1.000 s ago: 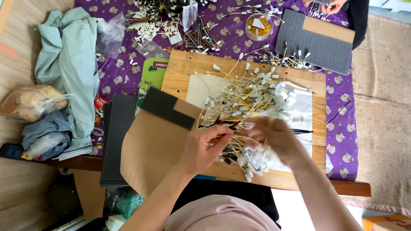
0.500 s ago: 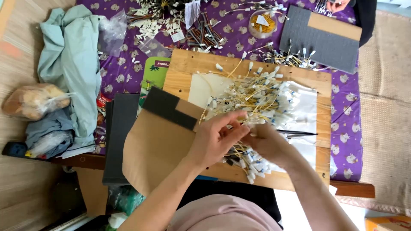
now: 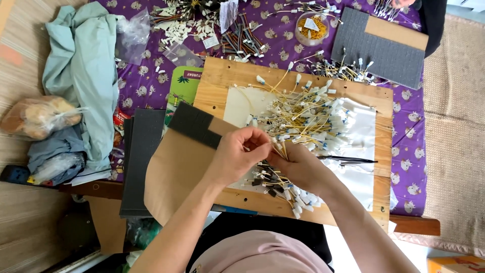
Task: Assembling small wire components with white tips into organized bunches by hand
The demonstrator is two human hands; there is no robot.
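Our left hand [image 3: 237, 154] and right hand [image 3: 298, 167] meet, fingers pinched shut on a few yellow wires [image 3: 279, 150], held just above the wooden board [image 3: 222, 81]. Beyond the grip, a big loose pile of wired connectors [image 3: 308, 119] lies unsorted on the white sheet [image 3: 242, 103]. Below the grip, a smaller bunch [image 3: 283, 189], seemingly gathered; hard to tell. Left of it, brown card [image 3: 177, 172] with dark foam. Most appears left.

bare forearms (no sleeves showing), pale pink top, dark lap.
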